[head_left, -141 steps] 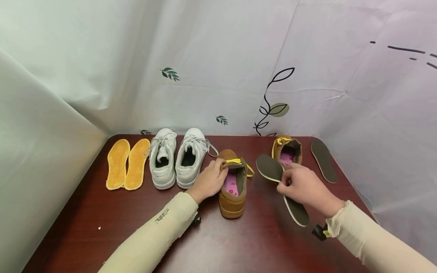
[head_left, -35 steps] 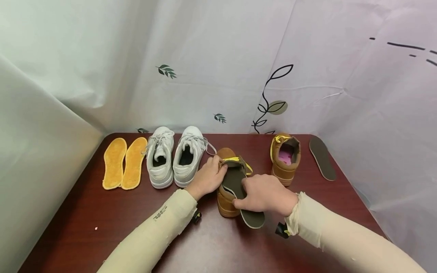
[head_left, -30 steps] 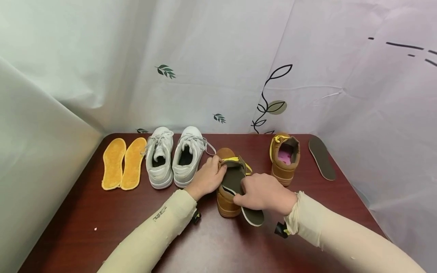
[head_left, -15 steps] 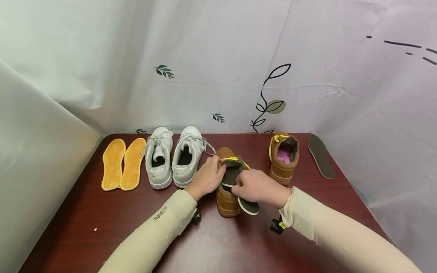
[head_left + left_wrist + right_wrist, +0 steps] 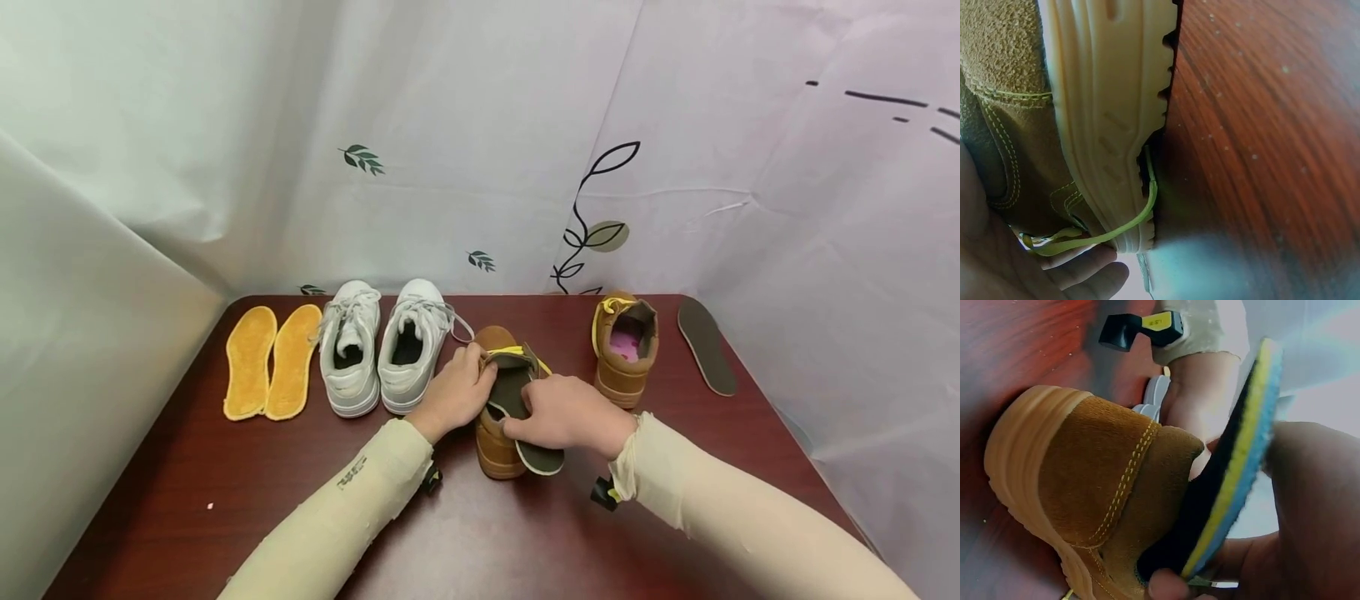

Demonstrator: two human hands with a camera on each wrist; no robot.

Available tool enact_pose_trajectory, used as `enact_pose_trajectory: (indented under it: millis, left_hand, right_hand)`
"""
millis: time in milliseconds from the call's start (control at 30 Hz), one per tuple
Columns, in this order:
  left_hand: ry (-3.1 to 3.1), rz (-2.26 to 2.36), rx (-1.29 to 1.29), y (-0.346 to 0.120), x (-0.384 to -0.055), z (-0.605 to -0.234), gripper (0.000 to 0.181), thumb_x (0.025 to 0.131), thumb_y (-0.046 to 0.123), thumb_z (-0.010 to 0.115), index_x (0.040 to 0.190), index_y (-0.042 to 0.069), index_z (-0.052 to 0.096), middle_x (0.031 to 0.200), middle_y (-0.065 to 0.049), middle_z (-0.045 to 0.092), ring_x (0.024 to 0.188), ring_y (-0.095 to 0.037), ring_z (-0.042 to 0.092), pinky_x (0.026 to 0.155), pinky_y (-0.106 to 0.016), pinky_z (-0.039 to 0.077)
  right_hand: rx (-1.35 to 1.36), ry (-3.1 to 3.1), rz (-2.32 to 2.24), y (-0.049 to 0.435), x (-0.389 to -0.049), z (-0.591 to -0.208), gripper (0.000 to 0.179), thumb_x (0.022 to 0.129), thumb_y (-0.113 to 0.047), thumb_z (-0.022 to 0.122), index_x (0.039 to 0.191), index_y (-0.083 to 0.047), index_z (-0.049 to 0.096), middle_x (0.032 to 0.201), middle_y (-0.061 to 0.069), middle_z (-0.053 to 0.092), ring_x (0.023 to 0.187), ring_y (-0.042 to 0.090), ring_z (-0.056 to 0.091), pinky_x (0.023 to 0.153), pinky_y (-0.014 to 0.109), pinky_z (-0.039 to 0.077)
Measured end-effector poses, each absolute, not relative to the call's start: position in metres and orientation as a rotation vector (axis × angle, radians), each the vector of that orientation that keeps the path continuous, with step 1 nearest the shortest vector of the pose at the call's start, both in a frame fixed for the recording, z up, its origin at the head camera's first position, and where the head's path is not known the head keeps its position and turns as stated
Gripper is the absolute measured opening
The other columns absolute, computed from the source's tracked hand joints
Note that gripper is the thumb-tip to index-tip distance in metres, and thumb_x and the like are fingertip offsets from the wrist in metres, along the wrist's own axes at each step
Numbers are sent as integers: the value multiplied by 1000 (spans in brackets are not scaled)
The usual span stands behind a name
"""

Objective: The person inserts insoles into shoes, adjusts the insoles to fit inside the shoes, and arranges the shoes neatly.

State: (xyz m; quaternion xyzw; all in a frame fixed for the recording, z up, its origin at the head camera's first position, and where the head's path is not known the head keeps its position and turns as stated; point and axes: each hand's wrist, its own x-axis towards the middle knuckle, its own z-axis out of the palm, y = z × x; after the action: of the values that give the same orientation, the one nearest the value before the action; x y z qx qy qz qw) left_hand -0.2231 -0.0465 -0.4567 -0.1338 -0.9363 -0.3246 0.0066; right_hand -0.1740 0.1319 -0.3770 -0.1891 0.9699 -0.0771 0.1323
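A tan suede shoe [image 5: 501, 454] with yellow laces stands at the table's middle, toe away from me. My left hand [image 5: 456, 390] grips its left side near the tongue; the left wrist view shows fingers by the lace [image 5: 1097, 239] and the ridged sole [image 5: 1110, 125]. My right hand [image 5: 573, 414] pinches a dark grey insole [image 5: 542, 458] by its edges. The insole's front part lies inside the shoe opening, while its heel end sticks out over the shoe's back right. From the right wrist view, the insole's edge [image 5: 1235, 469] rises tilted out of the shoe's collar [image 5: 1166, 450].
Another tan shoe [image 5: 626, 358] with a pink inside stands at the back right, beside a second dark insole [image 5: 707, 346]. A pair of white sneakers [image 5: 352, 367] stands left of the middle. Two orange fleecy insoles [image 5: 251, 362] lie at the far left of the table [image 5: 450, 542].
My right hand has brought the insole from the right to the shoe and pushed its front part inside, lately a little deeper. The left hand keeps its grip on the shoe.
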Motion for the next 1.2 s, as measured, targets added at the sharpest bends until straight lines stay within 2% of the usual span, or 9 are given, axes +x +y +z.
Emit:
enact_pose_trajectory:
  millis: [167,300,467,633,867,1033,1200]
  left_hand:
    - [-2931,-1003,-419,-48,-223,-457,30,105,41,39,115,15,50,108,-9,54,97,-27,60,79,-45,49]
    - [-2931,-998,-411,-48,-222,-457,30,105,42,40,115,15,50,108,-9,54,97,-28,60,80,-45,49]
    - [-2928,-997,-403,-48,-222,-457,30,106,41,40,115,15,51,107,-8,54,97,-28,60,79,-45,49]
    - [-2934,-1013,-412,-47,-221,-457,32,106,42,38,119,16,51,109,-8,54,98,-27,60,79,-45,49]
    - [-2937,-990,-403,-46,-221,-458,34,106,43,37,121,16,51,111,-9,54,98,-27,60,79,-44,49]
    - [-2942,-992,-408,-46,-222,-458,33,106,43,38,119,15,50,110,-9,54,97,-26,60,78,-44,49]
    - [-2932,-1000,-411,-46,-222,-458,33,106,42,38,120,15,51,109,-10,54,97,-27,60,77,-45,50]
  right_hand:
    - [-564,2895,-118,133,-156,-375,48,80,-70,63,68,-24,54,58,-6,53,53,16,52,48,36,41]
    - [-590,2935,-99,134,-144,-372,42,78,-64,65,71,-25,52,57,-7,50,51,15,49,45,36,38]
    - [-589,2946,-137,135,-139,-370,29,77,-48,61,62,-25,50,54,-7,50,48,14,48,42,35,37]
    - [-621,2923,-229,135,-140,-368,30,79,-38,59,52,-27,50,48,-11,47,46,11,46,42,32,37]
    - [-684,2919,-322,135,-147,-369,35,81,-28,59,49,-24,48,46,-13,39,46,8,41,43,27,35]
    - [-634,2916,-365,132,-159,-375,37,82,-26,59,48,-21,46,46,-12,37,45,9,39,44,27,33]
    - [-593,2910,-402,128,-167,-380,36,82,-30,60,50,-22,46,44,-12,37,43,9,41,44,28,34]
